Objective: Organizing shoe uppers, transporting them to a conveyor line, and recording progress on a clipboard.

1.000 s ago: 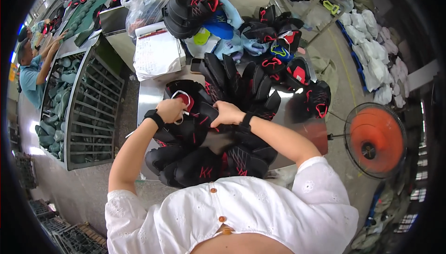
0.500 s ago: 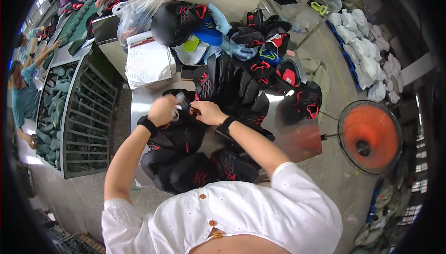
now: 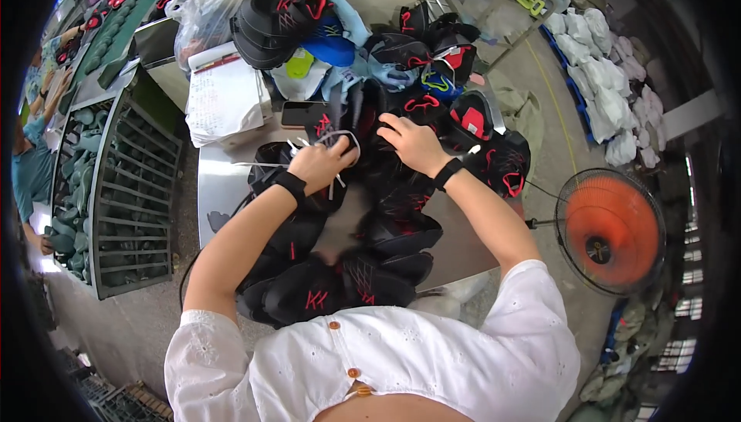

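My left hand (image 3: 323,163) is closed, fingers curled, over the black shoe uppers at the middle of the table. A thin white cord (image 3: 351,144) loops around its fingers, and pale loose strands stick out on its left side. To the right my right hand (image 3: 415,148) reaches out with fingers apart, beside a stack of black uppers; I see nothing held in it. A black upper with red lacing (image 3: 323,122) stands just beyond my left hand, partly blurred. More black uppers with red stitching (image 3: 312,294) lie close to my body.
At the table's back are a large black shoe (image 3: 266,24), stacked papers (image 3: 225,105), a phone (image 3: 303,115) and mixed uppers (image 3: 471,117). An orange fan (image 3: 610,233) stands right. A metal rack cart (image 3: 135,206) holds green shoe lasts at left, where other people work. White sacks (image 3: 598,59) lie far right.
My hands have moved apart: the right one away to the far right, the left one rightward and a little forward. The white loop and strands show more clearly at my left hand.
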`<state>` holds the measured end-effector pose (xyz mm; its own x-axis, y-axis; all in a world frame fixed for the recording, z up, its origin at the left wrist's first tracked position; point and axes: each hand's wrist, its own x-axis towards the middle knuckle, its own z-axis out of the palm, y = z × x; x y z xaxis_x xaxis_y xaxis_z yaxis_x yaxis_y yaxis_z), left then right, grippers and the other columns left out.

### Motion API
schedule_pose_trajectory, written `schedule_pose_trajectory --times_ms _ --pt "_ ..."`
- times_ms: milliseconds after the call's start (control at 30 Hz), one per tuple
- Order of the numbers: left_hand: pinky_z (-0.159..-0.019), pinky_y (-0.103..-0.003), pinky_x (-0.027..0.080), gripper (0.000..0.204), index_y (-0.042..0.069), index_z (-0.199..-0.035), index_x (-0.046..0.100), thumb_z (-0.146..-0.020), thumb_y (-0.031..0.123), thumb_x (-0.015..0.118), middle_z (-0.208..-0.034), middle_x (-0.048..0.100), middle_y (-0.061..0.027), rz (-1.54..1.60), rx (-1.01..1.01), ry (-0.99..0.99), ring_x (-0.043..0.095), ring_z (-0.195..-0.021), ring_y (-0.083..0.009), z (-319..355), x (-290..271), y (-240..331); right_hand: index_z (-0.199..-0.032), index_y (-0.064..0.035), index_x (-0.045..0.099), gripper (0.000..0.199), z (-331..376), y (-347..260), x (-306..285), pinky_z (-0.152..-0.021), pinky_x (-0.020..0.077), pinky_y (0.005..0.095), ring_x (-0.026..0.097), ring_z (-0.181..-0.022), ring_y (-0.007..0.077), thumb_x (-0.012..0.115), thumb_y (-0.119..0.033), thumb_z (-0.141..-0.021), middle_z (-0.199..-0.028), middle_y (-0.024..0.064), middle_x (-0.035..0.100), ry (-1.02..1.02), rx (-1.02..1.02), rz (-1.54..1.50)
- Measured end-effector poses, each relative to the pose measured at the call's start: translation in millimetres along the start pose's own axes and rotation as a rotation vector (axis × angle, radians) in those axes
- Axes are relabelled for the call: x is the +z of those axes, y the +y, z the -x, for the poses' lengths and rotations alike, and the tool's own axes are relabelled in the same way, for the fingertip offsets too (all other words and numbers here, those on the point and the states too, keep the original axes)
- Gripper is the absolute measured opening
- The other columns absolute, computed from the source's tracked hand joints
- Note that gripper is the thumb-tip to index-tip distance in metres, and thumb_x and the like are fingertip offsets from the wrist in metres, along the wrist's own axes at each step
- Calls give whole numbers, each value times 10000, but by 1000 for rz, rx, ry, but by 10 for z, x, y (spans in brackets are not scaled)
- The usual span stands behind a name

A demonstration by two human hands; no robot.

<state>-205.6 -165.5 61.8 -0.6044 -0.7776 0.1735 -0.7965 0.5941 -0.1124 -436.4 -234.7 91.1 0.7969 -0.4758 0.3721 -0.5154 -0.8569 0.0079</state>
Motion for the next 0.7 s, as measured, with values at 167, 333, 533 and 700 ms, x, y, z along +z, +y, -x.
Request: schedule_pose_trajectory --times_ms 167,333,533,700 --pt "-453 -280 495 272 172 -1033 554 -763 152 531 -1037 477 -62 -221 -187 22 580 -704 -197 46 27 -325 -808 -107 577 99 113 103 -127 -534 501 322 566 -753 210 570 -107 -709 -932 29 493 -186 49 99" --pt "-505 -302 505 292 69 -1024 547 -742 144 554 -1086 489 -57 -46 133 -28 597 -721 -197 165 162 -155 -785 -115 597 98 -33 -365 155 -558 496 387 622 -684 258 511 -121 -737 -850 64 574 -306 14 -77" --pt "-527 -363 502 100 119 -831 602 -783 154 521 -832 571 -57 -12 -239 -205 626 -679 -244 415 226 -358 -793 -129 617 132 249 73 79 -566 498 385 624 -697 266 506 -198 -774 -807 63 621 -343 227 91" --pt "-580 -351 519 136 126 -754 642 -792 150 514 -794 621 -69 -109 -355 -253 646 -687 -236 745 253 -604 -782 -146 622 112 453 70 -17 -587 470 400 604 -784 260 578 -248 -765 -772 51 618 -335 401 4"
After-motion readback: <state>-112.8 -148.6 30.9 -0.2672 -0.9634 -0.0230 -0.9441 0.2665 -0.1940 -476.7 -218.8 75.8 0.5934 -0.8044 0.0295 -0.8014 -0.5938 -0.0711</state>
